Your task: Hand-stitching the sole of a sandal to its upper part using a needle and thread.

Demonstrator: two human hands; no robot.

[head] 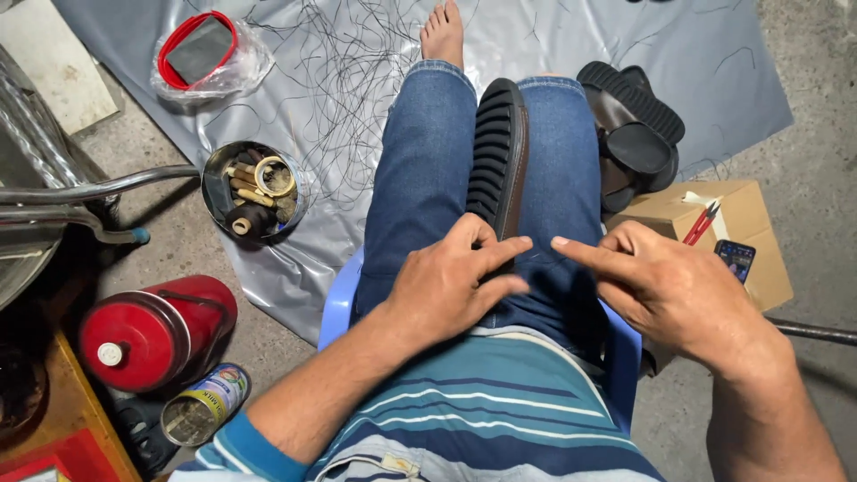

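One view, from the head camera, looking down on a seated person's lap:

- Shoe: dark, ridged sole up, wedged on edge between the jeans-clad thighs, toe pointing away.
- Left hand: fingers loosely spread, resting on the shoe's near end, index finger stretched across it.
- Right hand: empty, index finger pointing left toward the shoe's heel, other fingers curled; just beside the left hand, not touching it.
- Stool: blue plastic, under the person.
- Sandals: black pair stacked right of the leg, on grey sheet.
- Box: cardboard, with red pens and phone on top.
- Tin: round, holding spools, left of the leg.
- Threads: loose black strands strewn over the sheet.
- Cylinder: red, lying at left, can beside it.
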